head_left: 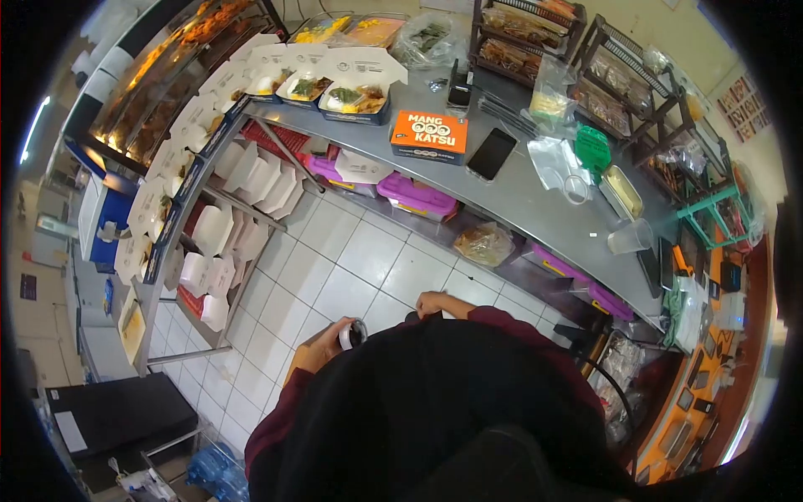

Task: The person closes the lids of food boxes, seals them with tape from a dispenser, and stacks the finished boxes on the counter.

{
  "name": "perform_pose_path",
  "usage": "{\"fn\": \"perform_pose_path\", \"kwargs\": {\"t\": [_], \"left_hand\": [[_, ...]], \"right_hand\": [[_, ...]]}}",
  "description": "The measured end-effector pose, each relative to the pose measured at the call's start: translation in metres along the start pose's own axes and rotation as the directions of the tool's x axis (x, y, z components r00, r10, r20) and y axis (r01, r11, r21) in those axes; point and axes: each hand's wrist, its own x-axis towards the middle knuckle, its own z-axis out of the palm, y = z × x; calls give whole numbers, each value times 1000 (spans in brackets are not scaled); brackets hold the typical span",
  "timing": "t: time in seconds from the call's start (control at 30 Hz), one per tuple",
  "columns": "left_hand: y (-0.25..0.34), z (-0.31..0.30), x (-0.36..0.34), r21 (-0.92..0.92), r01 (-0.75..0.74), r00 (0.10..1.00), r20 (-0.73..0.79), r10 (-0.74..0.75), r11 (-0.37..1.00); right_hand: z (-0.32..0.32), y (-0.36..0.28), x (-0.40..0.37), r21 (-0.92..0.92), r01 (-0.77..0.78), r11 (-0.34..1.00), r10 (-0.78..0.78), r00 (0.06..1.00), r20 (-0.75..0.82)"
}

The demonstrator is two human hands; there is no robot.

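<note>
My left hand (pixel 317 350) is wrapped round a small round container (pixel 353 335) with a pale rim and dark contents, held low in front of my body. Close to my dark clothing, my right hand (pixel 435 304) is closed; what it holds, if anything, is hidden. Both hands are over the tiled floor, apart from the counter. On the counter ahead stands a closed orange meal box (pixel 428 136), with a black phone (pixel 492 154) lying beside it. Open meal boxes (pixel 355 99) holding food line the counter to the left.
Racks of packaged food (pixel 523 38) stand at the back right. A clear plastic cup (pixel 629 238), metal tin (pixel 621 194) and green scoop-like item (pixel 592 147) are on the right counter. Purple-lidded containers (pixel 416 195) and stacked folded cartons (pixel 261 180) sit below. A heated display case (pixel 167 75) is at left.
</note>
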Motion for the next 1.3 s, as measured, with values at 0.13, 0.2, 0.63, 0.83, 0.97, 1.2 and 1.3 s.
{"fn": "perform_pose_path", "kwargs": {"t": [0.13,0.2,0.63,0.83,0.97,1.2,1.3], "left_hand": [[80,38,20,-70,-193,975,99,199,979],[124,84,20,-266,-323,883,260,390,909],[194,372,-2,-445,-294,577,623,528,846],[200,428,6,-372,-500,599,503,623,782],[202,465,21,-290,-584,639,410,650,758],[207,504,29,-234,-637,627,398,670,735],[212,512,37,-148,-731,561,423,711,666]], "right_hand": [[-54,33,-51,214,432,876,-223,756,-615],[-109,-6,-136,389,515,764,-87,679,-729],[-197,-35,-271,-6,641,767,40,-58,-998],[-219,23,-298,-45,736,675,44,-101,-994],[-231,66,-310,-11,774,633,40,-46,-998],[-246,113,-323,-73,738,671,-21,-79,-997],[-249,124,-323,-88,726,682,-22,-100,-995]]}}
